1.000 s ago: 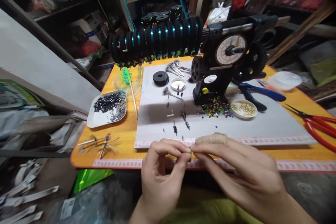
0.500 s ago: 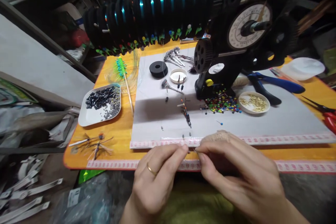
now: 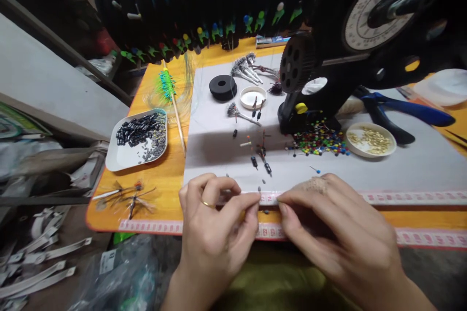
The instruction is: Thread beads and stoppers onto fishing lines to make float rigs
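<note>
Over the table's front edge, my left hand (image 3: 219, 233) pinches thumb and forefinger together, its other fingers curled up. A small gap away, my right hand (image 3: 339, 233) also has thumb tip and forefinger pressed together. Whatever is in either pinch is too fine to make out. In the gap is a tiny dark grey piece (image 3: 266, 212). Small grey beads (image 3: 259, 188) lie on the white board (image 3: 204, 165) just beyond my fingertips. Farther back are little black cylinders on thin stems (image 3: 268, 169). A printed measuring tape (image 3: 419, 198) runs along the board's front edge.
Above the board looms a black machine (image 3: 299, 65) with a dial. A white tray (image 3: 116, 158) of black pieces is at left. Coloured ball-headed pins (image 3: 321, 141), a dish of gold bits (image 3: 386, 150) and blue-handled pliers (image 3: 419, 109) are at right.
The view has come closer to the machine. My left hand's middle fingers have lifted and curled away from the pinch. My right hand keeps much the same pinch.
</note>
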Motion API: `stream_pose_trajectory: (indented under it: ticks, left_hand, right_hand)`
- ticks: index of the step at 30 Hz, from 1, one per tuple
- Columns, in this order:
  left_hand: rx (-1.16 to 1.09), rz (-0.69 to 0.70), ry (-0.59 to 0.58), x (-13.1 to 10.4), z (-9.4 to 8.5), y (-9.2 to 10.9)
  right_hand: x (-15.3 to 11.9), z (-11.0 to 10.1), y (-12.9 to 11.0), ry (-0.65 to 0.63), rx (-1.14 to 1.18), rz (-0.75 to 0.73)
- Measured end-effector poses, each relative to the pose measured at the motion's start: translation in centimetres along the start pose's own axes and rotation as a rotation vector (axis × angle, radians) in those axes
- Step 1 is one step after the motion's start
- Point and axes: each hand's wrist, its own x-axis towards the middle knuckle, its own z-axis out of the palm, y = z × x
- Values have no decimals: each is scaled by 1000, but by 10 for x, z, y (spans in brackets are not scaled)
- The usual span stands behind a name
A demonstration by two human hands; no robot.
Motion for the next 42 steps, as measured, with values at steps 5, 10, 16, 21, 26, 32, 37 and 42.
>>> stream_pose_trajectory:
  ticks: [5, 10, 16, 21, 26, 32, 37, 42]
  left_hand:
    - [-26, -39, -60, 7, 3, 3]
    - [-47, -71, -92, 10, 2, 0]
    - [-59, -73, -80, 8, 2, -1]
    - [-79, -70, -38, 7, 5, -3]
    - [-73, -48, 13, 5, 8, -2]
    - [-59, -41, 34, 5, 10, -2]
    - [-31, -36, 43, 6, 12, -3]
    - [-3, -32, 16, 5, 12, -5]
  right_hand:
    - [-1, -2, 1, -21, -61, 8]
    - [0, -1, 2, -48, -78, 27]
    - [0, 0, 2, -59, -98, 39]
    - [-1, -2, 1, -55, -118, 52]
    - [-2, -4, 1, -52, -107, 89]
    - [-5, -7, 3, -45, -126, 109]
    - [-7, -12, 5, -54, -130, 120]
    - [-12, -17, 9, -85, -141, 145]
